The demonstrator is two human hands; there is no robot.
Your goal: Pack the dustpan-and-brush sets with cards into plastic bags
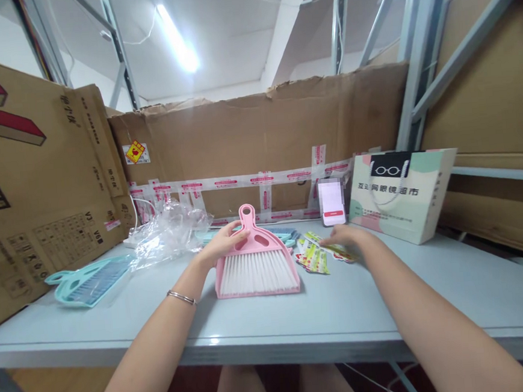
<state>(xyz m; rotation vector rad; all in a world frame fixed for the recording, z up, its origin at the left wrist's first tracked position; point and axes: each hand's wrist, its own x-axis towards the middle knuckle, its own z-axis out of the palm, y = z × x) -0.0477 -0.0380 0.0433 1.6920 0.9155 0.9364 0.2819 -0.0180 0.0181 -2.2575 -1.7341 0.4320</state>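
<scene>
My left hand [223,242] grips the pink dustpan [269,242] near its handle. A brush with white bristles [256,272] is nested in the dustpan, which stands tilted upright on the table with its wide edge down. To the right, my right hand [344,236] is over several small yellow-green packets [314,258] with red marks. Its fingers are bent together at the edge of one packet; the fingertips show only in part. Behind the pink dustpan lie light-blue dustpan and brush pieces [287,235], mostly hidden by it.
A turquoise dustpan set [91,282] in clear wrapping lies at the left, by crumpled clear plastic [169,233]. A phone [332,202] leans on the taped cardboard [257,136] behind. At the right stands a paper bag [402,200]. A large carton [38,177] borders the left side.
</scene>
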